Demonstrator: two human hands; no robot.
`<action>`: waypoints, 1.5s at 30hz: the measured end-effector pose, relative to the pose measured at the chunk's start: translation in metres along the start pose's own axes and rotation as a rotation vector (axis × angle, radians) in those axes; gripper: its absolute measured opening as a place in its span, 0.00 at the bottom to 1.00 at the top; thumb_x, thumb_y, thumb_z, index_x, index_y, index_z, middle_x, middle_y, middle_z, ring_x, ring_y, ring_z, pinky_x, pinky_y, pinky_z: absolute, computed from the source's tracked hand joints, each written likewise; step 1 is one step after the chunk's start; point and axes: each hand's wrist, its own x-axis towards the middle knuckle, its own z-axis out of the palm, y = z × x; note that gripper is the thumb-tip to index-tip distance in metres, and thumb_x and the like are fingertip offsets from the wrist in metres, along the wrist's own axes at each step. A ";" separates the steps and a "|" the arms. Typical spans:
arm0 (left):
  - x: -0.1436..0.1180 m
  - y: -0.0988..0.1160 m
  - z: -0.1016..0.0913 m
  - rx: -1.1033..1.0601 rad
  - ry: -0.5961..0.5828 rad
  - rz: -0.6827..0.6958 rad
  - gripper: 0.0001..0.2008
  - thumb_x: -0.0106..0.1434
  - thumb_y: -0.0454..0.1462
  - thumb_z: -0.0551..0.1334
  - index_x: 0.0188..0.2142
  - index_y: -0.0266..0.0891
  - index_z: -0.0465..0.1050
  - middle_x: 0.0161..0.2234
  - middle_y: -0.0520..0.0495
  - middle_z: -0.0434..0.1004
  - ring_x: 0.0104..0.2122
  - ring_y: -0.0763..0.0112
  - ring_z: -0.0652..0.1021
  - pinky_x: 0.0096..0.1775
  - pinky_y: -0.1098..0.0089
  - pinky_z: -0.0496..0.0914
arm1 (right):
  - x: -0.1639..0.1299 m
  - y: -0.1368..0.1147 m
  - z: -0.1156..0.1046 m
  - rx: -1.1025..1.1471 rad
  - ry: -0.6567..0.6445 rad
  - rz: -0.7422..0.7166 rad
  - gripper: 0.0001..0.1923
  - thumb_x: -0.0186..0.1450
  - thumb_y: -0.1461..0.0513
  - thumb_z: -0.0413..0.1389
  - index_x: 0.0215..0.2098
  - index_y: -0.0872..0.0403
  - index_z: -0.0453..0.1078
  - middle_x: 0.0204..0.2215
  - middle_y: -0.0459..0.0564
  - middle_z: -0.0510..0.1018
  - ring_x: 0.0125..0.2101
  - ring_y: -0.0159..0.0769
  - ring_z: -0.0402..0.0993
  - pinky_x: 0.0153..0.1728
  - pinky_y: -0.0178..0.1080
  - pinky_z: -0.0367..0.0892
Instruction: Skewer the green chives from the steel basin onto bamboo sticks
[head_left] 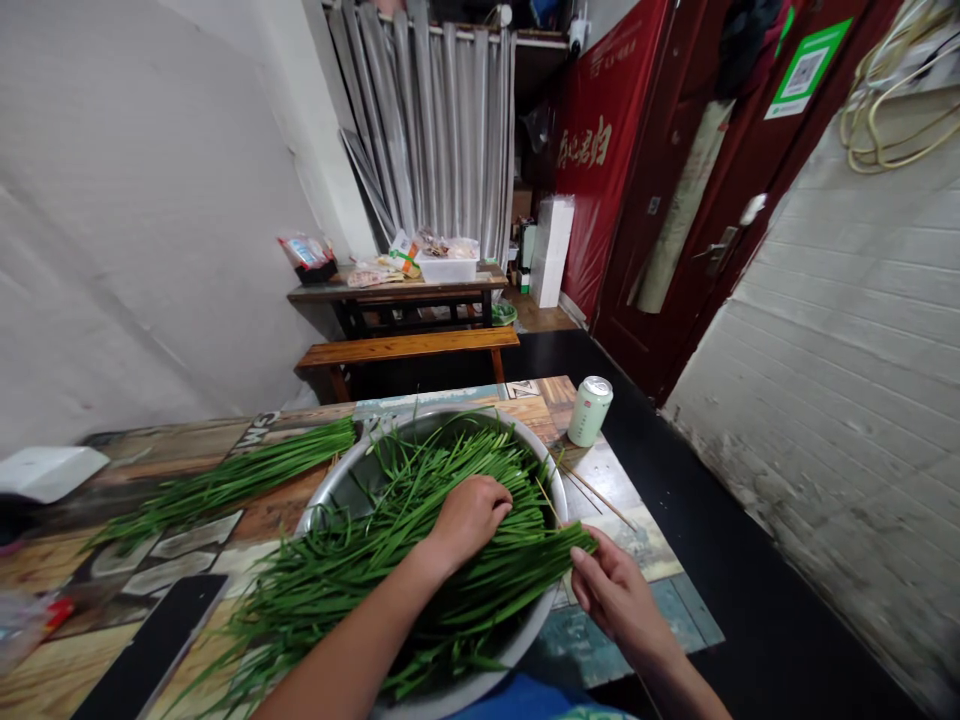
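Left hand (469,515) lies over garlic chives (450,470) in metal basin (337,490) | finger grip: cannot tell | right hand (619,590) pinches chive bundle (517,575) between fingertips

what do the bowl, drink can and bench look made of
The bowl looks like metal, probably steel: its bare grey wall has a soft shine. The can seems to be metal, possibly aluminium, with a pale green printed side and a silvery top. The bench looks wooden, perhaps varnished, from its orange-brown, plank-like seat.
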 end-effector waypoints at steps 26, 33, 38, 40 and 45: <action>0.005 0.012 -0.008 -0.697 0.113 -0.342 0.17 0.54 0.41 0.57 0.38 0.32 0.76 0.31 0.44 0.78 0.27 0.70 0.74 0.32 0.71 0.67 | 0.007 0.001 0.002 0.004 -0.006 -0.007 0.23 0.59 0.51 0.54 0.46 0.58 0.59 0.10 0.34 0.60 0.08 0.19 0.45 0.09 0.25 0.39; 0.004 0.014 0.001 -0.764 0.060 -0.341 0.20 0.53 0.41 0.57 0.42 0.31 0.74 0.25 0.47 0.77 0.18 0.76 0.67 0.24 0.74 0.62 | 0.009 0.005 0.000 -0.016 -0.027 0.003 0.23 0.60 0.50 0.53 0.46 0.56 0.59 0.10 0.34 0.62 0.07 0.19 0.44 0.08 0.26 0.39; 0.004 0.015 0.008 -0.766 0.103 -0.330 0.19 0.54 0.41 0.57 0.42 0.32 0.74 0.26 0.46 0.77 0.18 0.76 0.67 0.24 0.74 0.64 | 0.009 0.009 -0.001 -0.001 -0.030 -0.008 0.20 0.61 0.52 0.53 0.46 0.55 0.59 0.10 0.34 0.61 0.07 0.20 0.44 0.09 0.26 0.37; 0.005 0.015 0.009 -0.775 0.124 -0.340 0.19 0.54 0.41 0.57 0.42 0.32 0.74 0.25 0.47 0.77 0.18 0.77 0.67 0.24 0.74 0.64 | 0.009 0.008 0.000 0.008 -0.029 -0.018 0.20 0.61 0.52 0.53 0.45 0.55 0.60 0.11 0.34 0.60 0.08 0.20 0.45 0.10 0.26 0.38; 0.006 0.014 0.009 -0.802 0.151 -0.351 0.19 0.53 0.42 0.58 0.42 0.33 0.75 0.24 0.47 0.77 0.17 0.77 0.67 0.23 0.74 0.64 | 0.008 0.005 0.002 0.026 -0.012 -0.029 0.20 0.59 0.52 0.55 0.43 0.56 0.61 0.11 0.35 0.59 0.10 0.21 0.48 0.11 0.26 0.39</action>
